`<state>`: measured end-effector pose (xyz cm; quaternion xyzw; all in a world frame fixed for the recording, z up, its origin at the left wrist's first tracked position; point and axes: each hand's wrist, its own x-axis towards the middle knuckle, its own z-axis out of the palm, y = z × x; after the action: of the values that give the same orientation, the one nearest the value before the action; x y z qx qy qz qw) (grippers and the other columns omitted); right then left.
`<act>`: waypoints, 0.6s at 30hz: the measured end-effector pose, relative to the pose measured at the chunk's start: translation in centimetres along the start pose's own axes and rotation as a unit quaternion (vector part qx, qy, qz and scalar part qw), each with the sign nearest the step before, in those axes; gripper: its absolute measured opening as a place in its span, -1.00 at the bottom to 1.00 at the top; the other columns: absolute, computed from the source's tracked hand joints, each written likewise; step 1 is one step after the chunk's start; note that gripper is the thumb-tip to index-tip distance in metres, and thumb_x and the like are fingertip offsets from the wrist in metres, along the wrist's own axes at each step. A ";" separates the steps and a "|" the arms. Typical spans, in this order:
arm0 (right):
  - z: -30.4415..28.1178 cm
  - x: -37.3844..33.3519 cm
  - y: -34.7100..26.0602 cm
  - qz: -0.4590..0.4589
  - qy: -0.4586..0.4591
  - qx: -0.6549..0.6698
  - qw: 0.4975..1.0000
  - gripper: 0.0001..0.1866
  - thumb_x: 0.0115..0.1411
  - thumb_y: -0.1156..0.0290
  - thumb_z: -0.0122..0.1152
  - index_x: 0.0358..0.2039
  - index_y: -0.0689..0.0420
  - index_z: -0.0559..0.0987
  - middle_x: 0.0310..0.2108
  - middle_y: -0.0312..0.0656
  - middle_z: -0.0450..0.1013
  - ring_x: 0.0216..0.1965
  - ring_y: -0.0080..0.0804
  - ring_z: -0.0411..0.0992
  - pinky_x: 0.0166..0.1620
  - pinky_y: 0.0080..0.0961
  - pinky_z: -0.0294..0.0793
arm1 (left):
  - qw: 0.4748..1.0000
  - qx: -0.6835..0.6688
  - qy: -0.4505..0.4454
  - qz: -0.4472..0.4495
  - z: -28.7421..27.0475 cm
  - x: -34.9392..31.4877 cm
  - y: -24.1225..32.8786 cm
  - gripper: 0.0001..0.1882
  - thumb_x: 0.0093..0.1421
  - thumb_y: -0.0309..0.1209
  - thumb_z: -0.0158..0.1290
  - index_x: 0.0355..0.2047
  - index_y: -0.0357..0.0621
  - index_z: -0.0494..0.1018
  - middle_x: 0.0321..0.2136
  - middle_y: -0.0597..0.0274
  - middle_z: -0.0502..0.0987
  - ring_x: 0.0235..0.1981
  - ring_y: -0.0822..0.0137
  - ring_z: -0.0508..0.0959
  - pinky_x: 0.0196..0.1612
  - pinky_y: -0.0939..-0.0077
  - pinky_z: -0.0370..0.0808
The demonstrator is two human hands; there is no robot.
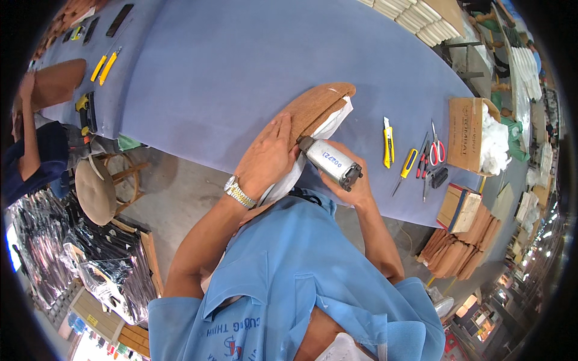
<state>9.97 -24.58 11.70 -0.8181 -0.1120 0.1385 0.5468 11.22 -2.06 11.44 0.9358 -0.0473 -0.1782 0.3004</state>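
One flat left hand (265, 153) pins panel (319, 108) slanting away rightward — right (356, 194) seemingly grips stapler (326, 158).

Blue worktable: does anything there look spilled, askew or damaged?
Only the white fluffy filling looks untidy: it bulges past the rim of the brown cardboard box at the right edge of the worktable. Nothing looks damaged.
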 end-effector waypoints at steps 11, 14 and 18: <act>-1.1 0.6 -2.4 0.092 -0.071 -0.039 0.992 -0.36 0.04 0.51 0.38 0.20 0.25 0.51 0.00 -0.07 0.61 -0.03 -0.37 0.59 0.07 -0.44 0.54 | 0.999 -0.010 0.050 0.007 0.8 -0.6 0.9 -0.18 0.19 -0.42 0.22 0.40 -0.40 0.15 0.28 -0.24 0.40 0.33 -0.13 0.40 0.33 0.15 0.43; -0.3 0.4 -1.9 0.057 -0.034 -0.042 0.997 -0.33 -0.02 0.45 0.40 0.19 0.11 0.52 -0.03 -0.02 0.62 -0.04 -0.02 0.64 0.00 -0.33 0.61 | 0.999 -0.016 0.042 -0.013 1.0 -0.5 1.0 -0.16 0.17 -0.45 0.23 0.41 -0.41 0.13 0.29 -0.25 0.38 0.35 -0.12 0.37 0.36 0.15 0.39; -0.1 0.0 -1.5 0.037 -0.018 -0.022 0.999 -0.34 -0.02 0.45 0.40 0.18 0.12 0.53 -0.02 -0.02 0.62 -0.04 -0.06 0.65 0.00 -0.33 0.61 | 0.999 -0.021 0.043 0.013 0.5 -0.5 0.3 -0.14 0.22 -0.40 0.22 0.44 -0.38 0.08 0.36 -0.30 0.29 0.35 -0.24 0.36 0.32 0.06 0.44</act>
<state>9.92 -24.12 13.16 -0.8306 -0.0943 0.1715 0.5214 10.60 -2.51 11.39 0.9352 -0.0431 -0.1350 0.3245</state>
